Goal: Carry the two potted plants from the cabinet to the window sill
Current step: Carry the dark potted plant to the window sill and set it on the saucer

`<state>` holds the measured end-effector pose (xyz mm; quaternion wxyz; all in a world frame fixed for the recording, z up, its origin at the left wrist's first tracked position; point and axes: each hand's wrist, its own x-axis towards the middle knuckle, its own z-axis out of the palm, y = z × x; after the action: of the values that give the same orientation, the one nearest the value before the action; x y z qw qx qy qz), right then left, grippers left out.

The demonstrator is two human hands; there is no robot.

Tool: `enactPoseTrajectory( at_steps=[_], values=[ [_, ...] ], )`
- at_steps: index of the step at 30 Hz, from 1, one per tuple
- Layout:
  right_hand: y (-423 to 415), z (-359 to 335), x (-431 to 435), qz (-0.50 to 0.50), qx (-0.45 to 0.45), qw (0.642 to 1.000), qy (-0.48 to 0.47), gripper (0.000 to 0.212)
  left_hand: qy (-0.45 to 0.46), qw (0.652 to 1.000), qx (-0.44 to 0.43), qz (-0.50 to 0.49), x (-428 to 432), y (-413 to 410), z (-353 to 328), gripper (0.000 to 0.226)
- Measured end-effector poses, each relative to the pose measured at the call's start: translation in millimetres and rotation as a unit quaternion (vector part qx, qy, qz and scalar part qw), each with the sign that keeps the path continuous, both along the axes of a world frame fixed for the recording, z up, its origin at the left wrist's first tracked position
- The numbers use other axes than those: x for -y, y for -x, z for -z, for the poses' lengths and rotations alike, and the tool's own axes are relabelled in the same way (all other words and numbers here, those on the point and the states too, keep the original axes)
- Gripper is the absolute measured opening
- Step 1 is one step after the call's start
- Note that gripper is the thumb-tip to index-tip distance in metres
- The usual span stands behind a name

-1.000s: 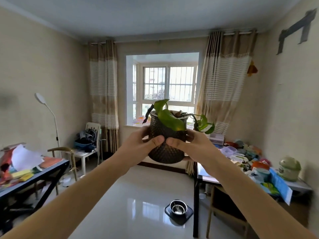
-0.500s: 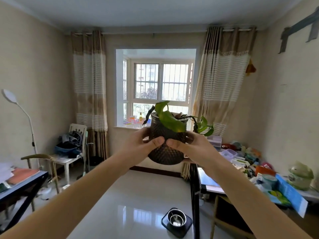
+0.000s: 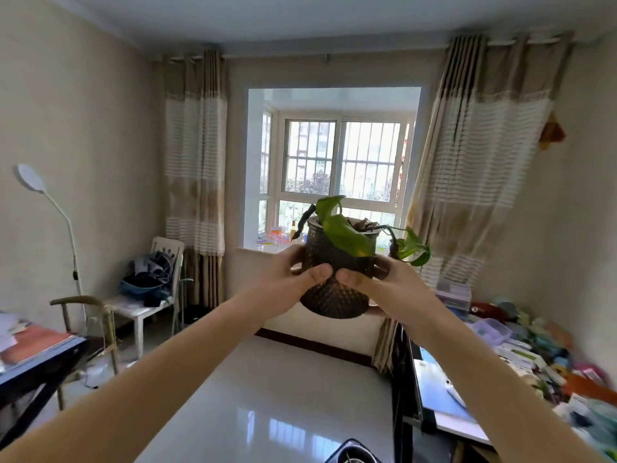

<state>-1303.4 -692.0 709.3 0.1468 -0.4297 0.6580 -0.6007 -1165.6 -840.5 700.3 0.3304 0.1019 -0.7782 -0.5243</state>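
Note:
A dark, bumpy-textured pot with a green leafy plant point(image 3: 335, 295) is held out in front of me at chest height. My left hand point(image 3: 287, 280) grips its left side and my right hand point(image 3: 384, 289) grips its right side, both thumbs pressed on the near face. The white window sill point(image 3: 257, 249) lies straight ahead behind the pot, under a barred bay window, with small colourful items on it. No second potted plant or cabinet is in view.
A cluttered table point(image 3: 500, 359) runs along the right wall. A white chair with bags point(image 3: 150, 285), a wooden chair point(image 3: 86, 315) and a floor lamp point(image 3: 53, 208) stand at the left, beside a dark desk point(image 3: 30, 365). Glossy tiled floor point(image 3: 277, 396) stretches ahead. Curtains flank the window.
I have moved forward toward the window, which now looks larger and nearer. The bowl on the floor has slid to the bottom edge. Both hands keep the same hold on the pot.

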Motion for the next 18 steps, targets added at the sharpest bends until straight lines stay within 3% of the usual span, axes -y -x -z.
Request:
enactPoseTrajectory(
  at_steps=[5,13,18],
  values=[
    [48.5,1.3,48.5,-0.024,0.008,1.0,-0.002,0.05,0.003,1.0,-0.004,-0.022,46.4,45.5,3.0,0.073],
    [113.0,1.8,146.5,-0.008,0.009,1.0,-0.003,0.044,-0.02,1.0,-0.011,-0.005,149.8,115.5,5.4,0.071],
    [144.5,1.9,212.9,0.008,0.012,1.0,-0.002,0.042,-0.028,0.999,-0.002,0.029,222.4,155.9,3.6,0.045]
  ],
)
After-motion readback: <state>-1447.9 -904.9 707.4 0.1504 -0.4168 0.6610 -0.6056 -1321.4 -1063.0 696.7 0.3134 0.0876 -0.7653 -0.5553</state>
